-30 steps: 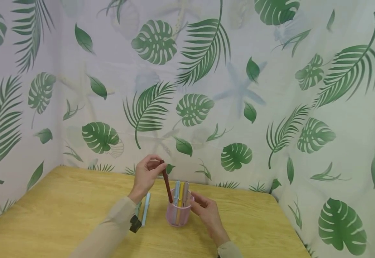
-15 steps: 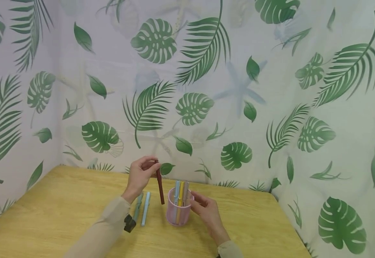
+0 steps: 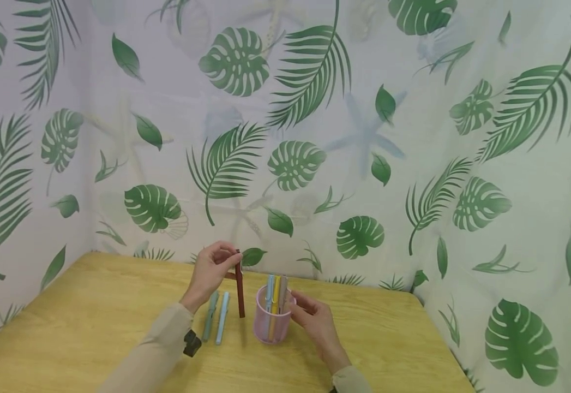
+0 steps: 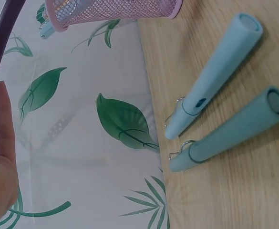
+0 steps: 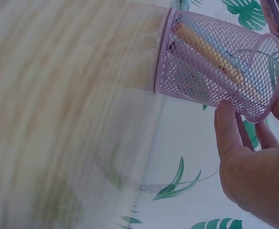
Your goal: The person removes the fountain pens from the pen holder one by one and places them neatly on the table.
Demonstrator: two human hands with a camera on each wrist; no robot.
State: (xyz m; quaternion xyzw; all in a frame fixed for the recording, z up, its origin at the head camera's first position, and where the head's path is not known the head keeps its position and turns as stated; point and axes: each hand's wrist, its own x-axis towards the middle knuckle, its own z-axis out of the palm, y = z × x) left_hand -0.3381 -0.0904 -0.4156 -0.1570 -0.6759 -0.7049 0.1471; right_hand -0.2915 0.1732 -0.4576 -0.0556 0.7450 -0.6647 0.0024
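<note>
Left grip [image 3: 211, 267] pinching dark red pen [image 3: 239, 292] near its top, long axis upright, tip just above the bench [image 3: 94, 316]. Pink mesh cup [image 3: 268, 325] just right of that grip, steadied by right grip [image 3: 314, 322], fingers curled at its rim. Two pale blue pens [image 3: 216, 325] lying flat below the left grip.

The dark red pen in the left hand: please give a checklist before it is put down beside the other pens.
1. Left hand pinches the dark red pen firmly: ok.
2. Pen is clear of the pink mesh cup: ok.
3. Two pale blue pens lie flat on the table: ok.
4. Free table between those pens and cup: ok.
5. Right hand steadies the cup: ok.
6. Pen's cap is tight: cannot tell.
</note>
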